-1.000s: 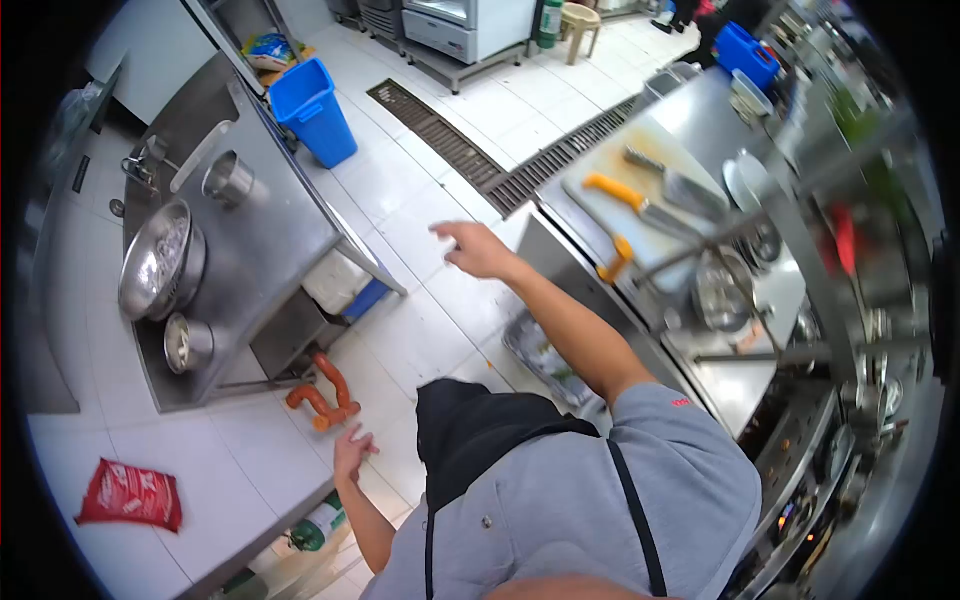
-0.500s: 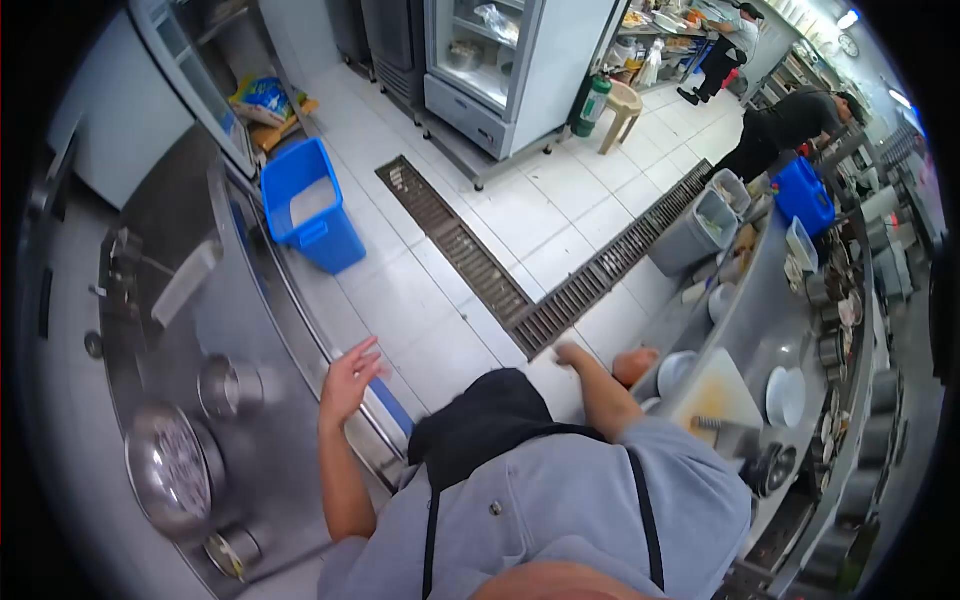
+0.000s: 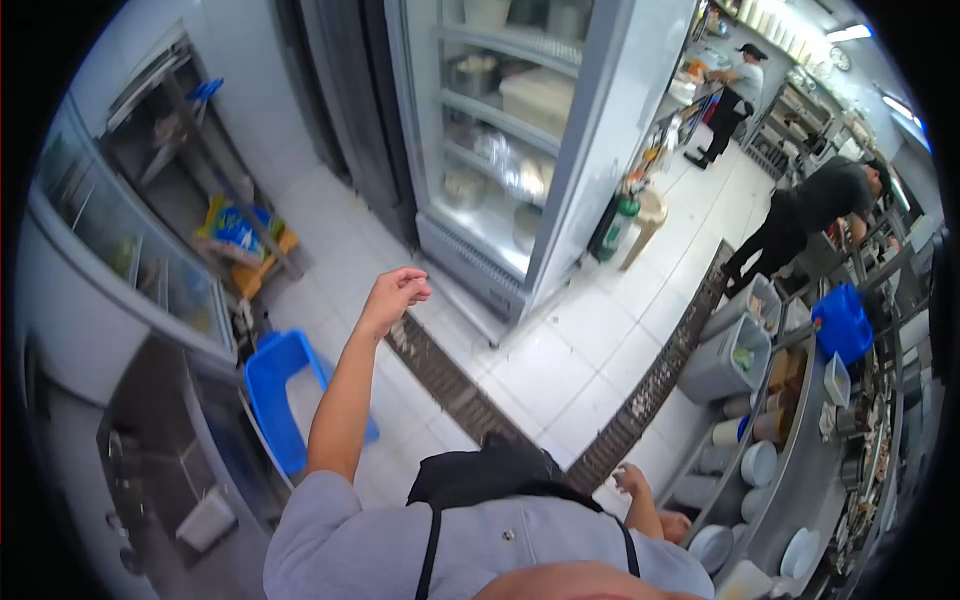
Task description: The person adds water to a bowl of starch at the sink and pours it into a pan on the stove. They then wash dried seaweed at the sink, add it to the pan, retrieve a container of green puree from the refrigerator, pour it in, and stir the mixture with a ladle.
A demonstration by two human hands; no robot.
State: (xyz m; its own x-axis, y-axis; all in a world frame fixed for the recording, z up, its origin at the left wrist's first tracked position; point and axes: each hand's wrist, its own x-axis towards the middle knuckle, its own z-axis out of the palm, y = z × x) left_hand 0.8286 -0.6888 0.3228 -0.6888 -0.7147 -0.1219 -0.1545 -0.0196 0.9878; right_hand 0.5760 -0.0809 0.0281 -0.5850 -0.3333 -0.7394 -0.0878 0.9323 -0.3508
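My left hand (image 3: 395,300) is raised in front of the glass-door fridge (image 3: 560,215), apart from it, its fingers loosely bent and nothing seen in them. Behind its glass, the fridge (image 3: 428,205) holds pots, a white container (image 3: 535,102) and something wrapped in shiny foil or plastic (image 3: 512,165) on shelves. Low by my side, my right hand (image 3: 630,480) is near the steel counter with white bowls (image 3: 712,547). Its fingers are small and blurred, so their grip cannot be made out. A black apron (image 3: 490,475) covers my front.
A blue bin (image 3: 272,385) stands on the left beside a steel sink counter. Dark floor drains (image 3: 650,385) cross the white tiles. Grey bins (image 3: 725,360) and a blue jug (image 3: 842,322) line the right. Two people (image 3: 815,215) work further back, near a stool (image 3: 645,225).
My view has swung toward the fridge, which is now nearer. My left hand has risen and reached forward, its fingers more bent. My right hand has stayed low by my side.
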